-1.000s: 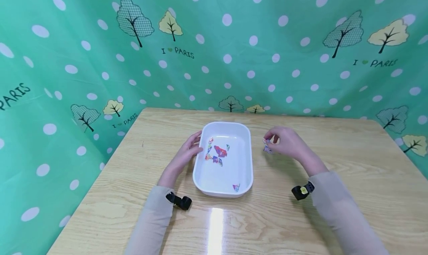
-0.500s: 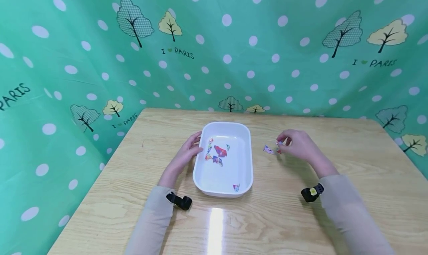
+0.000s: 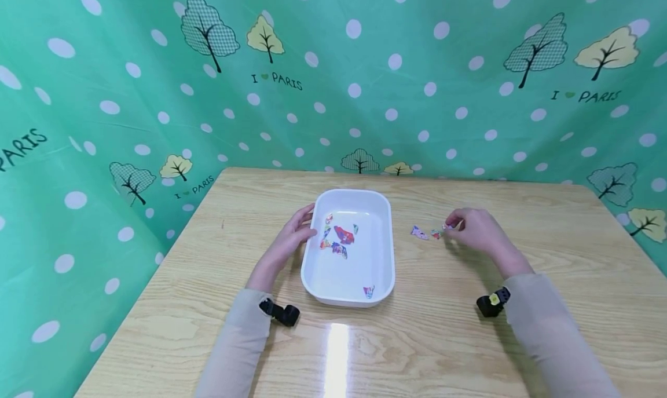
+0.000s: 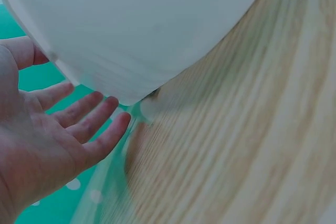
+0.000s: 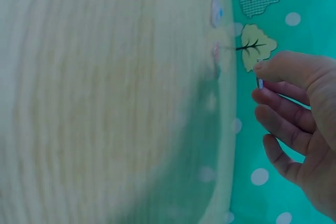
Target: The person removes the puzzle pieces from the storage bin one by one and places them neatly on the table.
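My left hand (image 3: 288, 238) rests against the left side of a white plastic tub (image 3: 350, 279). In the left wrist view its fingers (image 4: 86, 116) are fairly straight along the outer wall. Several flat, irregular printed pieces lie in the tub, among them a large red one (image 3: 344, 235) and a small one (image 3: 369, 292) in the near right corner. To the right of the tub, my right hand (image 3: 479, 233) pinches a small colourful flat piece (image 5: 260, 83) between thumb and forefinger, low over the table. Just left of its fingertips lie a purple piece (image 3: 419, 233) and a red-and-green piece (image 3: 436, 234).
The wooden table (image 3: 417, 340) ends at a green dotted curtain (image 3: 391, 97) hanging behind it and to the left. A bright light reflection (image 3: 336, 357) shows on the wood before the tub.
My right hand has moved right, leaving the purple piece on the table and then drawing back from the red-and-green piece. My left hand and the tub have stayed put.
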`<state>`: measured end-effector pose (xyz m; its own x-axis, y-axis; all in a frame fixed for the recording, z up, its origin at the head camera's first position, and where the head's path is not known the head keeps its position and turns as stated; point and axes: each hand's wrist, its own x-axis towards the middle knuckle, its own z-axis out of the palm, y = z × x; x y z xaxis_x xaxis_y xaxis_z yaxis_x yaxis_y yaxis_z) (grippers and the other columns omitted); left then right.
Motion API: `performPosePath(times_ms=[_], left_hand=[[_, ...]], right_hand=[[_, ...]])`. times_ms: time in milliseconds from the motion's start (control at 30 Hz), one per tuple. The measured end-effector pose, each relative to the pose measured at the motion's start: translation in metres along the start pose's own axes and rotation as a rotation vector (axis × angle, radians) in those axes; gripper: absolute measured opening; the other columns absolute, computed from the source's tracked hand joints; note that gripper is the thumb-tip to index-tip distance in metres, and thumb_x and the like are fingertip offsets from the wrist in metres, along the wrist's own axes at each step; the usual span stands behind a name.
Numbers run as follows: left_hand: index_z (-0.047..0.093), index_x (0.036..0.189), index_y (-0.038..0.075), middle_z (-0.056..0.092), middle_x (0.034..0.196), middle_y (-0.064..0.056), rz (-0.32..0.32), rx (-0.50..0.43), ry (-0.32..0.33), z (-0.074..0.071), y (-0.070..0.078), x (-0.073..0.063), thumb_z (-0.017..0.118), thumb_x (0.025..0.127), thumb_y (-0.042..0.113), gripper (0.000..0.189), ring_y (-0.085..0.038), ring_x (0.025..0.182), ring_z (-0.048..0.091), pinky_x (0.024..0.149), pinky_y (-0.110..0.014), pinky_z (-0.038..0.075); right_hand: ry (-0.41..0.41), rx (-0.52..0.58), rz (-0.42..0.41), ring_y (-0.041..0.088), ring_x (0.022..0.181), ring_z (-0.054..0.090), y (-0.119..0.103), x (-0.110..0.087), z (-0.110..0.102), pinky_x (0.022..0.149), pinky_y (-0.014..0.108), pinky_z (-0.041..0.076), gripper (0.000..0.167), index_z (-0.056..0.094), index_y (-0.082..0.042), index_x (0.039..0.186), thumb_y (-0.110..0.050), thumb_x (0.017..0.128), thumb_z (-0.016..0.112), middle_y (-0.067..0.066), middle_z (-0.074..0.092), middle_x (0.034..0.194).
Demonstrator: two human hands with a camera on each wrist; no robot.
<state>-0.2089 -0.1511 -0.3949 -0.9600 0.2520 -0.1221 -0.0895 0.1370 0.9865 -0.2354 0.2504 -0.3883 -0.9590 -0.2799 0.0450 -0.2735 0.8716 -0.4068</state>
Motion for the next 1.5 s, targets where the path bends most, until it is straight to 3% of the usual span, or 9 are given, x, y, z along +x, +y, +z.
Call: performPosePath(times_ms=[400, 967, 1333, 1500], left_hand=[[0.025, 0.144, 0.020, 0.033, 0.141, -0.014, 0.020, 0.015, 0.018, -0.004, -0.015, 0.009, 0.049, 0.089, 0.006, 0.062, -0.033, 0.125, 0.040, 0.103, -0.045, 0.033], [0.025, 0.144, 0.020, 0.033, 0.141, -0.015, 0.021, 0.012, 0.010, -0.003, -0.016, 0.010, 0.049, 0.089, 0.006, 0.062, -0.032, 0.124, 0.041, 0.102, -0.045, 0.034], [0.024, 0.144, 0.019, 0.032, 0.141, -0.015, 0.031, 0.008, 0.002, -0.004, -0.016, 0.009, 0.049, 0.089, 0.006, 0.062, -0.033, 0.125, 0.040, 0.102, -0.046, 0.033], [0.024, 0.144, 0.020, 0.031, 0.142, -0.015, 0.020, 0.012, 0.000, -0.004, -0.017, 0.009, 0.049, 0.090, 0.007, 0.061, -0.033, 0.126, 0.038, 0.104, -0.046, 0.031]], right_hand=[[-0.062, -0.027, 0.043, 0.013, 0.066, 0.057, 0.012, 0.000, 0.002, 0.061, 0.032, 0.047, 0.017, 0.065, -0.005, 0.090, -0.019, 0.081, 0.065, 0.003, 0.065, 0.078], [-0.062, -0.120, 0.053, 0.022, 0.076, 0.059, 0.012, -0.001, 0.007, 0.071, 0.042, 0.047, 0.016, 0.066, -0.005, 0.088, -0.019, 0.081, 0.063, 0.007, 0.065, 0.081], [-0.077, -0.116, 0.059, 0.021, 0.076, 0.058, -0.004, -0.004, -0.001, 0.068, 0.040, 0.047, 0.023, 0.064, 0.000, 0.099, -0.016, 0.083, 0.061, 0.009, 0.065, 0.086], [-0.060, -0.107, 0.021, 0.020, 0.076, 0.058, -0.016, -0.003, -0.004, 0.067, 0.039, 0.047, 0.025, 0.064, 0.000, 0.101, -0.016, 0.083, 0.060, 0.009, 0.065, 0.087]])
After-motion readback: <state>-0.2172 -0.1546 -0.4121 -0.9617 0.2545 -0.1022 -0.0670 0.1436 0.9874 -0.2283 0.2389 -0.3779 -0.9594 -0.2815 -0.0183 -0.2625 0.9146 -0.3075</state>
